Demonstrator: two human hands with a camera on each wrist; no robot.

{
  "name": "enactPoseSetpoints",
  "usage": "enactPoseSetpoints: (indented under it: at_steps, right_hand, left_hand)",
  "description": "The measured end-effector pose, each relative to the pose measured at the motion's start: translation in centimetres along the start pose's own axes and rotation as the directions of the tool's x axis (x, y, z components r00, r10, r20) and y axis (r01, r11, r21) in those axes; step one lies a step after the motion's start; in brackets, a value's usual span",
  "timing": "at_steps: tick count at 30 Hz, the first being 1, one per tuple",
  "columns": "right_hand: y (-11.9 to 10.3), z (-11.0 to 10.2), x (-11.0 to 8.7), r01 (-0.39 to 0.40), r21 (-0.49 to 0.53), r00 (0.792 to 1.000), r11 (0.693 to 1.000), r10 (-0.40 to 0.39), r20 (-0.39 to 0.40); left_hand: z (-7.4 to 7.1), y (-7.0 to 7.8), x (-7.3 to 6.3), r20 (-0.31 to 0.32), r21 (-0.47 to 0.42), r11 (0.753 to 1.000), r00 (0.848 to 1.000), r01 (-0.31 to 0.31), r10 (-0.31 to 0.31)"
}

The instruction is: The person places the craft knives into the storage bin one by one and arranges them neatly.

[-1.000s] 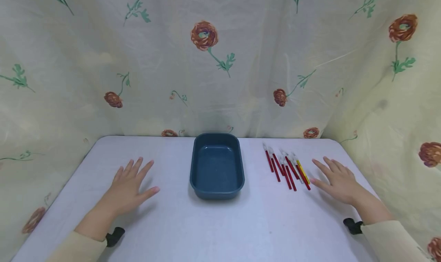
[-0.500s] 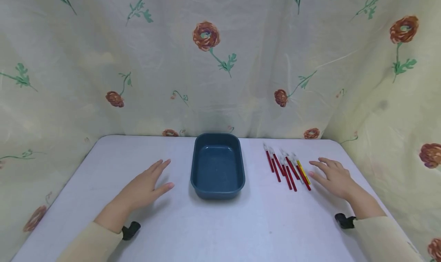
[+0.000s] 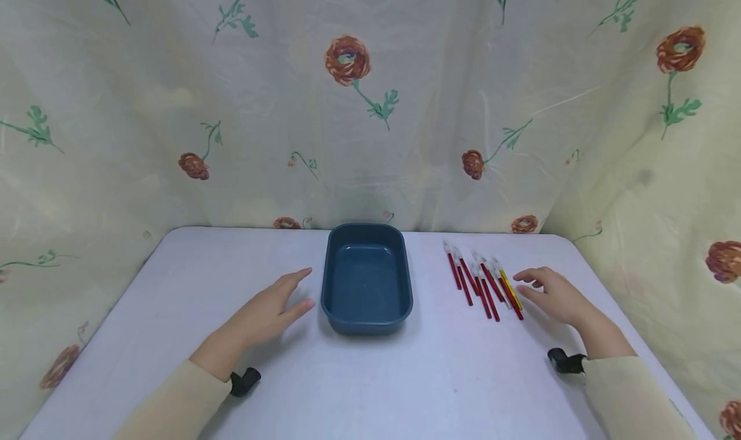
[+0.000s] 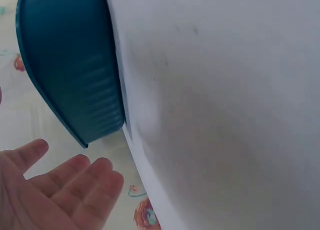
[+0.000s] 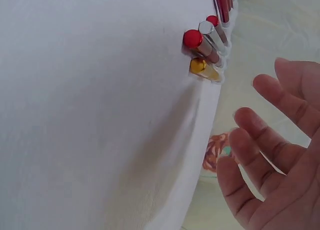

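A dark blue rectangular tub (image 3: 366, 327) stands on the white table, its inside bare. Just left of it my left hand (image 3: 260, 318) hovers with fingers extended and thumb apart, not touching the tub; the left wrist view shows the tub's ribbed wall (image 4: 95, 89) beyond the fingertips (image 4: 102, 165). To the tub's right lie several slim red sticks (image 3: 485, 295) with clear tips, perhaps pens or brushes, and a yellow one (image 3: 511, 289) at their right edge. Beside that yellow one my right hand (image 3: 556, 295) hangs with loosely bent fingers, holding nothing.
The white table (image 3: 370, 388) reaches back to a pale curtain (image 3: 417, 105) printed with orange flowers, which also encloses both sides. A black wrist mount (image 3: 246, 382) sits on the left forearm, and another mount (image 3: 564, 361) on the right.
My left hand has moved right, towards the tub. The right hand has shifted slightly left to the sticks, its fingers bending more. Tub and sticks have stayed put.
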State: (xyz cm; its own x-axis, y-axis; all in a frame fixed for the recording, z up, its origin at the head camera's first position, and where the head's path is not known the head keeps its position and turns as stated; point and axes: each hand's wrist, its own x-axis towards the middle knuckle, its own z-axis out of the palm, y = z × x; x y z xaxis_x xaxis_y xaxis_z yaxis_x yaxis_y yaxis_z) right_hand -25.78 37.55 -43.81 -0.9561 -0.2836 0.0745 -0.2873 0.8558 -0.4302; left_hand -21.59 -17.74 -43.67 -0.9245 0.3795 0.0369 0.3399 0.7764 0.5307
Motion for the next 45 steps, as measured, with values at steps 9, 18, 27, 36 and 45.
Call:
enactPoseSetpoints:
  at_steps: [9, 18, 27, 36, 45]
  right_hand:
    - [-0.5, 0.4, 0.8, -0.142, 0.120, 0.986, 0.982, 0.131, 0.101]
    - [-0.4, 0.7, 1.2, -0.213, 0.208, 0.970, 0.955, 0.182, 0.160]
    - [0.1, 1.4, 1.4, -0.210, 0.235, 0.974, 0.949, 0.181, 0.139]
    - [0.7, 2.0, 1.6, -0.241, 0.236, 0.966, 0.941, 0.208, 0.155]
    - [0.8, 1.9, 1.7, -0.221, 0.241, 0.970, 0.945, 0.187, 0.157]
  left_hand:
    - [0.8, 1.0, 0.9, 0.032, -0.120, 0.988, 0.996, 0.092, -0.089]
    - [1.6, 1.8, 1.9, 0.035, -0.266, 0.961, 0.997, 0.072, -0.065]
    - [2.3, 1.9, 2.2, 0.019, -0.410, 0.912, 0.999, 0.036, -0.031]
    - [2.6, 2.0, 2.5, 0.036, -0.434, 0.896, 0.996, 0.090, -0.083]
    - [2.9, 2.3, 2.7, 0.066, -0.451, 0.883, 0.992, 0.128, -0.110]
